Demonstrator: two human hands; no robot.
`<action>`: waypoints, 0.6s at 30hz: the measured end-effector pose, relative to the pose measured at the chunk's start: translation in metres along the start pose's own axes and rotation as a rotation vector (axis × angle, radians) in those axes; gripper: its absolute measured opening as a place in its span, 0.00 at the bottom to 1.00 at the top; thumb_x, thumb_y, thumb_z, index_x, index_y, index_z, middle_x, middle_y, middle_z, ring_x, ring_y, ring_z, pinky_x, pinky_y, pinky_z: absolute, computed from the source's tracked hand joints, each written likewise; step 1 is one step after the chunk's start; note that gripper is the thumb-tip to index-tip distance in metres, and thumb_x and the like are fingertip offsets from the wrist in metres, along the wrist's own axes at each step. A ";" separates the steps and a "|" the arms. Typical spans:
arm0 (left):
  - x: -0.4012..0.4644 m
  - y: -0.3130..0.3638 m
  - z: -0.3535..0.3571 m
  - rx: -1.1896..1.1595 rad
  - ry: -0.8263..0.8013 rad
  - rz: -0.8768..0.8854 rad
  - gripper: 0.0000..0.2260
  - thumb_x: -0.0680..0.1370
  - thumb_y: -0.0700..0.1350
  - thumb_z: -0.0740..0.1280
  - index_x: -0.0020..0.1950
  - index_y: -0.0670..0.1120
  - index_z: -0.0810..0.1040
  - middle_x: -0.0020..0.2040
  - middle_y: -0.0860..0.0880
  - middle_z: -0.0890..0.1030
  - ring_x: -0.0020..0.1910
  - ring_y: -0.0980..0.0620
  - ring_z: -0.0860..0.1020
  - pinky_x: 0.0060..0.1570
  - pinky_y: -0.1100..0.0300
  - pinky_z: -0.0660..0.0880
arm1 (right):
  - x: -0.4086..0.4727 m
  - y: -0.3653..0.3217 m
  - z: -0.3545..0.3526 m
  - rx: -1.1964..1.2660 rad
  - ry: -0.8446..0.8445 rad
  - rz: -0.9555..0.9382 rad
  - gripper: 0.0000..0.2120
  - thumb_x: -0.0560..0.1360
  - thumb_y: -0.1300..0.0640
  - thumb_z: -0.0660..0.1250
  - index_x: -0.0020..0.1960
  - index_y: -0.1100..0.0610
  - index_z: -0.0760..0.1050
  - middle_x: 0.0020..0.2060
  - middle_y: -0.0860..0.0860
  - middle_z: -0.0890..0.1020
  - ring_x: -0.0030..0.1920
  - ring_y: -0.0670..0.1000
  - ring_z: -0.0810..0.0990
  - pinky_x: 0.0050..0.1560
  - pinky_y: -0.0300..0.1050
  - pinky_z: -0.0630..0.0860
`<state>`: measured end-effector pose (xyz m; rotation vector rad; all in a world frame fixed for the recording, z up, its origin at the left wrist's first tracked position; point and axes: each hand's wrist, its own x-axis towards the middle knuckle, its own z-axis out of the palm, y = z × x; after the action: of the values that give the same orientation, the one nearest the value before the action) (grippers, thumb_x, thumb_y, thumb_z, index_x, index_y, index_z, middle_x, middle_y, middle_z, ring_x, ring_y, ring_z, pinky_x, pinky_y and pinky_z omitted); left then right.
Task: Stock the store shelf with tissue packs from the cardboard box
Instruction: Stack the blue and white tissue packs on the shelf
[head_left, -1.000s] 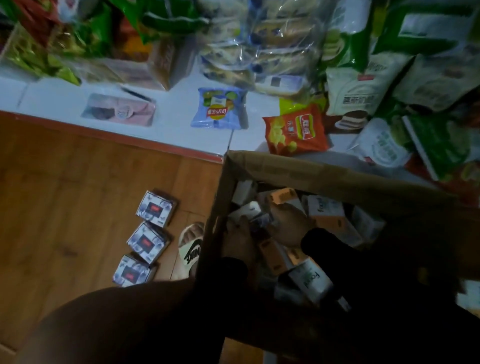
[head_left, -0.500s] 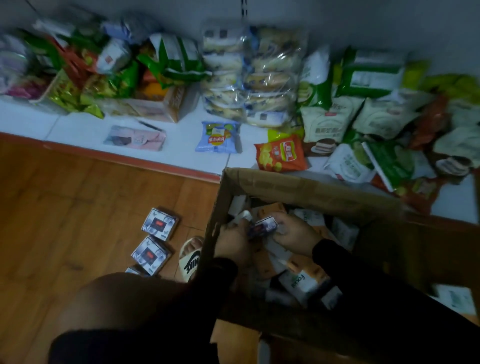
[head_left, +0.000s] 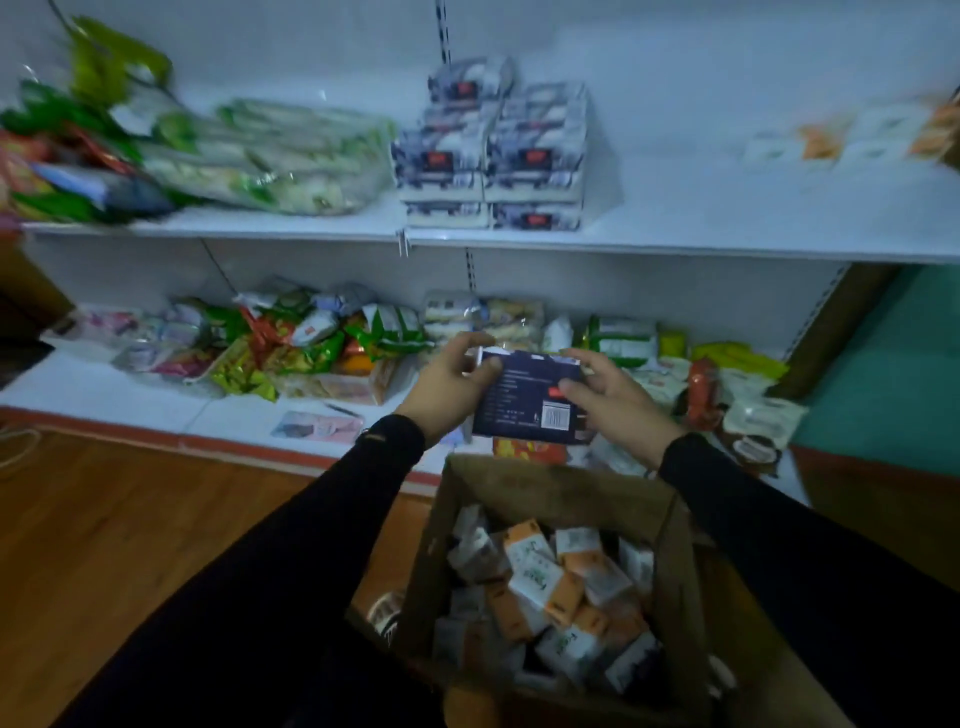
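— Starting at the left, what do you have?

— Wooden floor (head_left: 104, 545) on my left, and a white upper shelf (head_left: 727, 228) with green snack bags (head_left: 270, 156) piled at its left end. Below it, a lower shelf (head_left: 93, 395) carries a loose heap of coloured snack packets (head_left: 291, 343).

— And the hands?

— I see my left hand (head_left: 449, 382) with thumb and fingers curled round the left edge of a dark tissue pack (head_left: 524, 400). The pack is in the air, in front of the lower shelf and above the far rim of the cardboard box (head_left: 670, 571), printed back with a barcode facing me.

— Right side?

— My right hand (head_left: 610, 395) grips the pack's right edge, thumb on the face, fingers wrapped behind. Both sleeves are black.

— Where are the stocked ones?

— A stack of matching dark packs (head_left: 491, 161) stands on the upper shelf, directly above the one I hold. Further right on that shelf I make out some pale and orange packs (head_left: 841, 140), too blurred to tell more.

— The box?

— Open, on the floor, full of jumbled white and orange tissue packs (head_left: 550, 577).
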<state>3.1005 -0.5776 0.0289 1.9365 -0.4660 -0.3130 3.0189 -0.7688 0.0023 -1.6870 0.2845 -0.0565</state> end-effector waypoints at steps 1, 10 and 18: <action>-0.001 0.012 -0.001 0.030 0.009 0.030 0.13 0.81 0.47 0.64 0.65 0.50 0.71 0.55 0.47 0.79 0.48 0.55 0.79 0.41 0.66 0.77 | -0.004 -0.013 -0.003 0.016 0.028 -0.017 0.14 0.80 0.59 0.65 0.63 0.48 0.71 0.54 0.53 0.83 0.49 0.51 0.84 0.50 0.50 0.82; 0.009 0.092 -0.011 0.801 0.014 0.624 0.31 0.76 0.57 0.68 0.76 0.51 0.62 0.76 0.46 0.60 0.74 0.46 0.57 0.71 0.51 0.58 | -0.003 -0.108 -0.038 0.319 0.300 -0.075 0.07 0.78 0.56 0.67 0.54 0.54 0.71 0.41 0.56 0.82 0.36 0.53 0.81 0.41 0.51 0.78; 0.050 0.140 -0.016 0.910 0.189 0.979 0.21 0.78 0.50 0.58 0.68 0.43 0.74 0.64 0.44 0.77 0.62 0.42 0.73 0.60 0.51 0.72 | 0.018 -0.168 -0.053 0.367 0.298 -0.131 0.07 0.80 0.53 0.64 0.47 0.55 0.76 0.36 0.56 0.79 0.33 0.50 0.82 0.38 0.45 0.78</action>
<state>3.1273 -0.6371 0.1632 2.2449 -1.5209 0.8405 3.0520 -0.8059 0.1725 -1.3269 0.3617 -0.4348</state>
